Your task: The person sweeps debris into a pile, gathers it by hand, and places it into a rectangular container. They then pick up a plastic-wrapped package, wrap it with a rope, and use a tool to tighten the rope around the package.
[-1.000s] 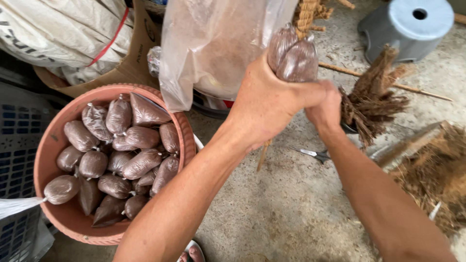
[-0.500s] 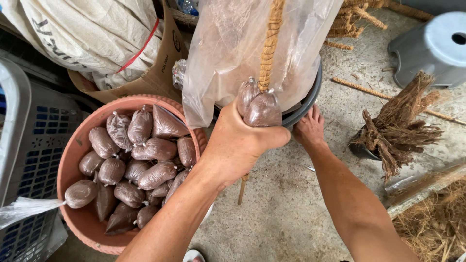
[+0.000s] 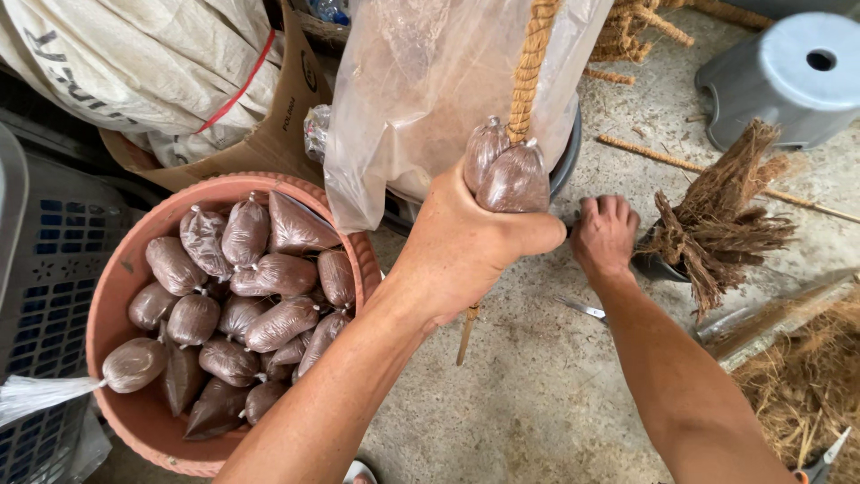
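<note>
Left hand (image 3: 466, 242) sits near frame centre, fist wrapped tight round two small brown-filled plastic pouches (image 3: 506, 170) and a braided fibre rope (image 3: 528, 67) that runs up to 12 o'clock. The pouches stick out of the top of the fist, pressed against the rope, likely so they stay pinned to it while the other hand is away. A thin stick or rope tail (image 3: 466, 333) pokes out below the fist at 6 o'clock.

Right hand (image 3: 605, 233) is at 3 o'clock of the left, palm down, fingers curled at the rim of a dark tub (image 3: 566, 157). Cannot tell whether it grips anything; the fingertips are hidden.

The pouches look teardrop-shaped, clear film, packed with dark brown granular stuff, knotted necks at the top, slightly glossy.

Behind the fist at 12 o'clock hangs a big clear plastic bag (image 3: 421, 99), dusty brown inside. At 9 o'clock a terracotta-coloured basin (image 3: 121, 278) holds many more of the same pouches. Grey crate (image 3: 36, 260) at far 9 o'clock. Bundle of brown fibre (image 3: 717, 220) at 3 o'clock, grey plastic stool (image 3: 788, 76) at 2 o'clock. Scissors (image 3: 582, 309) lie on the concrete floor (image 3: 537, 403) at 5 o'clock of the fist.
</note>
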